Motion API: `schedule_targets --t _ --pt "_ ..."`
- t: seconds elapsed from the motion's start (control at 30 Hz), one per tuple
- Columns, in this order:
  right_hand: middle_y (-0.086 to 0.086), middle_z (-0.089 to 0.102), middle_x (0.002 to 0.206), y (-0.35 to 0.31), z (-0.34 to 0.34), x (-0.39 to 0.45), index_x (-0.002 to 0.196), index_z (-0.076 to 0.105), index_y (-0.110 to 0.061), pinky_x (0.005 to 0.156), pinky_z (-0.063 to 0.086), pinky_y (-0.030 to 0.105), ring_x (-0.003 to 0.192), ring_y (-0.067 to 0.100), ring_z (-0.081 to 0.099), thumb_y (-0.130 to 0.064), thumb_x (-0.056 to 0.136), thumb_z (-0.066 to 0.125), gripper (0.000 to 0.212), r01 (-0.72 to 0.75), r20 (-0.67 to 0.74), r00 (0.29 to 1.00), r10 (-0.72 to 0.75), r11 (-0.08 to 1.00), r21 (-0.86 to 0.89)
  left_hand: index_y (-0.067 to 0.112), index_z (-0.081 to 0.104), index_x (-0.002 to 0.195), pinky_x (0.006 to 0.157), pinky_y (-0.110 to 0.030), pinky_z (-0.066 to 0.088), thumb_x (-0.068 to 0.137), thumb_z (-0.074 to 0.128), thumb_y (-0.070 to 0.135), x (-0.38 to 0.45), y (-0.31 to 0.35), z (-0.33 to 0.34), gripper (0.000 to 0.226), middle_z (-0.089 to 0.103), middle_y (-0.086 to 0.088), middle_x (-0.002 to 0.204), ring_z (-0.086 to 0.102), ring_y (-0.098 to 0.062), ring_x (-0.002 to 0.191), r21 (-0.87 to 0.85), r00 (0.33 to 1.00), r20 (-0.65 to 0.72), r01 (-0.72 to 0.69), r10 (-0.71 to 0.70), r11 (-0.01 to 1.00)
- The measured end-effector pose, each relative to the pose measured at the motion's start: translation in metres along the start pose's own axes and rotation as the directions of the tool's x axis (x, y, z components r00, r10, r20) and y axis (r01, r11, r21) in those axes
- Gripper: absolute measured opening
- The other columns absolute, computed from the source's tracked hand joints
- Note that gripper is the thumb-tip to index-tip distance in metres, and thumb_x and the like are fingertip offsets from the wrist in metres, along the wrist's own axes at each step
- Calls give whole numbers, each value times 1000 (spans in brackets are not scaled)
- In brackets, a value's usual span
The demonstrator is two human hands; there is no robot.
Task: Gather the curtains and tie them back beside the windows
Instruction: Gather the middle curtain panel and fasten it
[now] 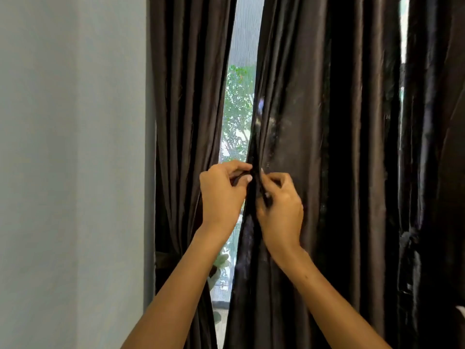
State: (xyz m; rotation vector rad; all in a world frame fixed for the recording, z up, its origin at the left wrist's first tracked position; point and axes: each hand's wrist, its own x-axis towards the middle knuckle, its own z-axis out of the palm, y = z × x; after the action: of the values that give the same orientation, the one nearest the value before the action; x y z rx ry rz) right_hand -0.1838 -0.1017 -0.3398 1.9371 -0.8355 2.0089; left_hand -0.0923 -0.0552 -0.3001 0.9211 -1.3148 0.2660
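Observation:
Two dark brown satin curtains hang in front of a window. The left curtain (186, 122) falls beside the wall, and a tie-back band (167, 259) of the same cloth wraps it low down. The right curtain (314, 147) is wider and hangs loose. My left hand (221, 195) pinches the right curtain's inner edge at mid height. Just to the right of that edge, my right hand (279, 207) grips a fold of the same curtain. The two hands almost touch.
A narrow strip of window (239, 109) with a mesh screen shows between the curtains, with green trees outside. A pale grey wall (70, 172) fills the left. A third dark curtain panel (435, 172) hangs at the far right.

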Motion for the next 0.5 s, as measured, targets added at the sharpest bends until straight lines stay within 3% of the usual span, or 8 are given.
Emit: schedule_targets --t 0.1,0.23,0.3,0.33,0.37,0.4,0.43,0.5 --pt "0 57 109 -5 0 -3 128 59 -16 56 43 30 79 17 58 0 84 61 47 15 86 996 -14 1000 -14 9 73 101 83 -26 55 83 68 8 -2 -1 3 18 74 -2 93 68 -5 85 -16 1000 -11 -4 4 1000" --pt "2 53 121 -2 -3 -2 127 58 -16 58 43 29 93 22 59 -4 81 61 47 80 214 974 -70 996 -37 9 74 99 79 -24 56 80 74 21 -1 -2 2 22 74 -2 88 69 -3 81 -50 1000 -1 20 -20 999" --pt "4 51 128 2 -6 -2 124 62 -17 74 49 35 111 25 54 -23 86 60 38 134 228 967 -114 988 -78 8 74 97 76 -23 56 78 76 17 0 -4 2 22 74 -3 85 69 -4 78 -35 999 -34 18 -20 999" --pt "7 48 137 5 -7 -2 123 63 -20 92 45 43 125 27 46 -35 89 57 38 149 198 973 -120 979 -139 7 74 97 77 -21 55 79 75 14 0 -5 3 19 74 -3 84 68 -4 77 -21 998 -54 15 -17 1000" --pt "10 39 146 8 -9 0 123 63 -24 108 30 49 137 29 32 -44 90 54 40 136 135 985 -110 970 -201 7 73 97 77 -18 54 80 73 10 0 -6 3 18 73 -2 84 67 -3 77 -7 998 -69 14 -14 1000" --pt "13 28 153 11 -13 2 127 60 -27 114 16 52 144 32 18 -46 91 56 41 88 57 995 -77 968 -237 7 73 98 77 -14 52 81 72 8 0 -6 3 17 73 -1 84 66 -2 77 5 997 -76 10 -10 1000" --pt "16 17 157 13 -18 5 135 52 -27 115 11 54 146 34 9 -42 90 59 47 12 -7 1000 -13 973 -230 8 72 98 76 -11 51 81 71 6 -1 -6 4 17 72 0 83 65 0 78 15 997 -79 6 -5 1000" --pt "16 12 158 14 -28 12 150 22 -20 113 24 50 145 33 13 -31 89 65 76 -180 -25 984 178 976 -123 11 68 97 72 -7 49 80 71 3 -2 -6 5 19 69 4 79 63 2 73 12 997 -77 -3 4 1000"
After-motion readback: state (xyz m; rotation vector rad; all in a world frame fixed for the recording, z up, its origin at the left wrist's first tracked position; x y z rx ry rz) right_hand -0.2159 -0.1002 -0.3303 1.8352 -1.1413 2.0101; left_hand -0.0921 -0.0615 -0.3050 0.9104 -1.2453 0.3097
